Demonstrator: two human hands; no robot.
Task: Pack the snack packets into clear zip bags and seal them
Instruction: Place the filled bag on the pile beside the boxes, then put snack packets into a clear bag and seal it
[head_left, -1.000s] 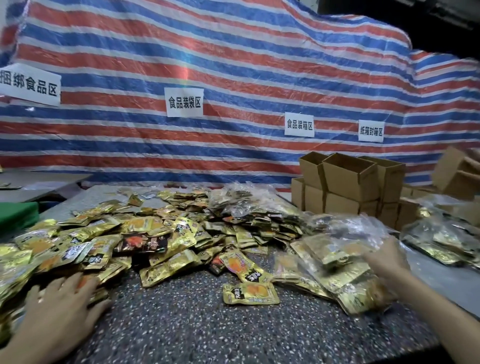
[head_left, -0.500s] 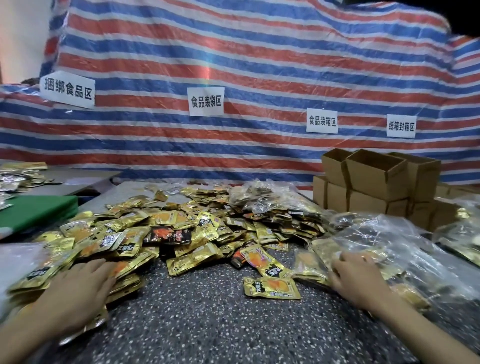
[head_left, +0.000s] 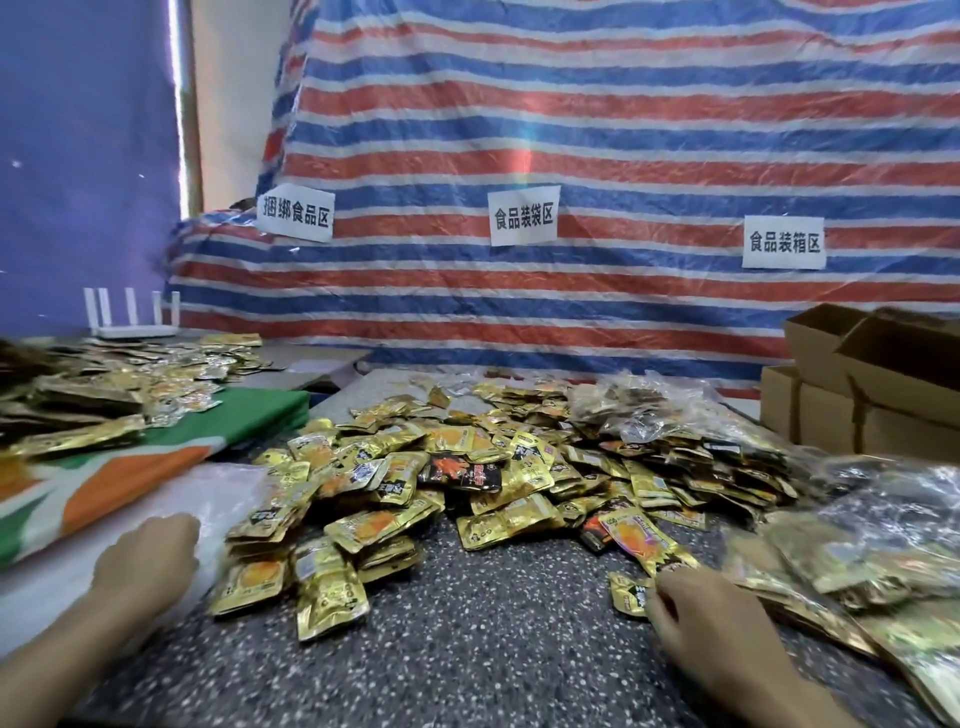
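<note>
A big heap of gold snack packets (head_left: 467, 467) covers the middle of the speckled table (head_left: 467, 665). A flat stack of empty clear zip bags (head_left: 228, 493) lies at the heap's left edge. My left hand (head_left: 148, 558) rests palm down on that stack, with its fingers curled out of sight. A single gold packet (head_left: 628, 592) lies apart near the front. The fingertips of my right hand (head_left: 711, 618) are closed on this packet's right edge. Filled clear bags (head_left: 852, 561) pile up just right of that hand.
A green, orange and white cloth (head_left: 156, 457) with more gold packets (head_left: 104, 389) covers the table on the left. Open cardboard boxes (head_left: 857, 384) stand at the back right. A white router (head_left: 132, 327) sits far left. A striped tarp with paper signs hangs behind.
The view has swung left. My right hand has come off the filled bags and moved left to the single packet. My left hand has shifted from the packet heap onto the clear bag stack.
</note>
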